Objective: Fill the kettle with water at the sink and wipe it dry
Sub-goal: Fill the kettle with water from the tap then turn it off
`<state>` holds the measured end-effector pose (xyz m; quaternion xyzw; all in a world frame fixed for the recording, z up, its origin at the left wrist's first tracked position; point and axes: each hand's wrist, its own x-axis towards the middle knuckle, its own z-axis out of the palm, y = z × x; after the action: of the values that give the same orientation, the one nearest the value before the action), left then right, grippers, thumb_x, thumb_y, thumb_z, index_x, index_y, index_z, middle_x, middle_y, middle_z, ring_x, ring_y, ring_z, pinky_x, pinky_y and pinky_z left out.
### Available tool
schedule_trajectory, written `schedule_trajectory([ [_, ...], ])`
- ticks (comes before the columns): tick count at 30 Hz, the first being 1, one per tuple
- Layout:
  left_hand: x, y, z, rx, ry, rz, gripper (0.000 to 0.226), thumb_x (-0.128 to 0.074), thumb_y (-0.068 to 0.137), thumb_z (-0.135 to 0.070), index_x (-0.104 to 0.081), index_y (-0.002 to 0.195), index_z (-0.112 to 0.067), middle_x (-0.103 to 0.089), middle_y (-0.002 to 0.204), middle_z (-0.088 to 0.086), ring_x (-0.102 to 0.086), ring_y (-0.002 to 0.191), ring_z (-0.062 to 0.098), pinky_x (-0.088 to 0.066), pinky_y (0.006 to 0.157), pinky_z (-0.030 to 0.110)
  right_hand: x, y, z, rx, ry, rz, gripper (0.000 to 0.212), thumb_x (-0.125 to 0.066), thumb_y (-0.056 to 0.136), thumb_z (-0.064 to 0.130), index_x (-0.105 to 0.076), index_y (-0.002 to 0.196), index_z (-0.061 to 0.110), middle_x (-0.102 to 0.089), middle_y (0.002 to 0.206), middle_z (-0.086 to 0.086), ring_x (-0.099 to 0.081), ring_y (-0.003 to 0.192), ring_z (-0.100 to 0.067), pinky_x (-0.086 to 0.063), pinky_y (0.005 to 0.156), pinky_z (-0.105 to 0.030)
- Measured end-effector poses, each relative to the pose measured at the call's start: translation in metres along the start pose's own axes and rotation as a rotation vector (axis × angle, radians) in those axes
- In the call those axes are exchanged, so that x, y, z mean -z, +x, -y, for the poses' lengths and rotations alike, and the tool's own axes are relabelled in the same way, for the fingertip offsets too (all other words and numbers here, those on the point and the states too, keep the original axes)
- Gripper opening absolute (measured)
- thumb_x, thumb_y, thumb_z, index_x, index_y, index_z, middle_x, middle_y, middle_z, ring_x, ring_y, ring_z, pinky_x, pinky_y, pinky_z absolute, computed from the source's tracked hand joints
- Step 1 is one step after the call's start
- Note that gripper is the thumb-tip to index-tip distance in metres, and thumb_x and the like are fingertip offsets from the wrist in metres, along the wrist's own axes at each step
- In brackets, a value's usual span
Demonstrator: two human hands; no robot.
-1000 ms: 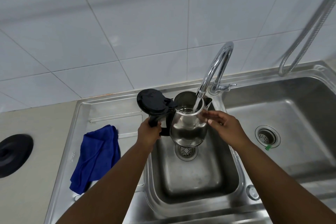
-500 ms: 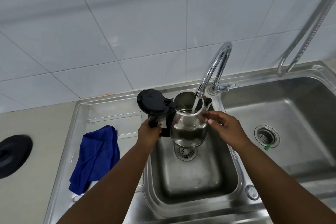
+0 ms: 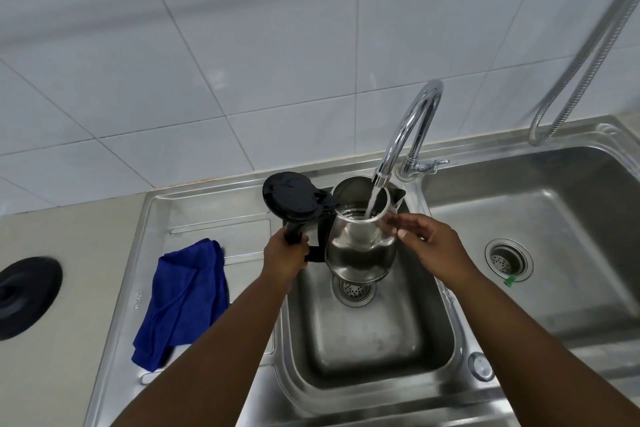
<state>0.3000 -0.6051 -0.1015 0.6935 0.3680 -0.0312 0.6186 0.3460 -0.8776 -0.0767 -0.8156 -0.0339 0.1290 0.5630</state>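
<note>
Steel kettle [image 3: 360, 253] held over the small left sink basin [image 3: 363, 340], above its drain [image 3: 354, 289], black lid [image 3: 291, 198] flipped open to the left. Left hand [image 3: 285, 255] clamped on the black handle [image 3: 294, 232]. Right hand [image 3: 433, 246] fingers loosely spread, fingertips touching the kettle's right side near the spout. Chrome tap [image 3: 408, 135] runs a water stream [image 3: 372, 201] into the kettle mouth. Blue cloth [image 3: 183, 298] lies on the drainboard [image 3: 214, 229] at left. Black round base [image 3: 26, 295] on the worktop [image 3: 52, 374], far left. Larger basin [image 3: 554, 218] at right, metal hose [image 3: 581, 55] above it.
</note>
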Motion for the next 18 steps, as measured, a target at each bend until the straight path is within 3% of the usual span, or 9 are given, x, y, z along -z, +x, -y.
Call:
schedule_trajectory([
  [5,0.0000,-0.0006,0.0010,-0.001,-0.016,0.009,0.011,-0.062,0.090,-0.006,-0.061,0.085,-0.016,-0.061,0.081,0.011,-0.060,0.077,0.025,-0.056,0.074,0.041,-0.0003,-0.0009,0.0010,-0.004,-0.007,-0.004,0.033,-0.069,0.092,0.008,-0.072,0.111,0.035,-0.077,0.105,0.016,-0.071,0.103,0.001,-0.052,0.101,-0.029],
  [10,0.0002,0.0003,0.0011,0.003,-0.026,0.015,0.013,-0.062,0.090,-0.005,-0.062,0.085,-0.017,-0.062,0.086,0.011,-0.060,0.077,0.024,-0.054,0.070,0.038,-0.0001,0.0002,-0.0001,-0.014,-0.021,-0.007,0.030,-0.069,0.092,0.010,-0.073,0.118,0.025,-0.077,0.110,0.011,-0.071,0.107,-0.006,-0.053,0.103,-0.034],
  [18,-0.0006,-0.0002,0.0019,0.002,-0.049,0.013,0.022,-0.061,0.085,-0.001,-0.062,0.079,-0.022,-0.064,0.090,0.010,-0.057,0.074,0.025,-0.051,0.068,0.037,-0.0007,0.0018,-0.0033,-0.024,-0.021,-0.015,0.030,-0.070,0.091,0.009,-0.074,0.116,0.025,-0.078,0.108,0.011,-0.072,0.105,-0.006,-0.053,0.103,-0.037],
])
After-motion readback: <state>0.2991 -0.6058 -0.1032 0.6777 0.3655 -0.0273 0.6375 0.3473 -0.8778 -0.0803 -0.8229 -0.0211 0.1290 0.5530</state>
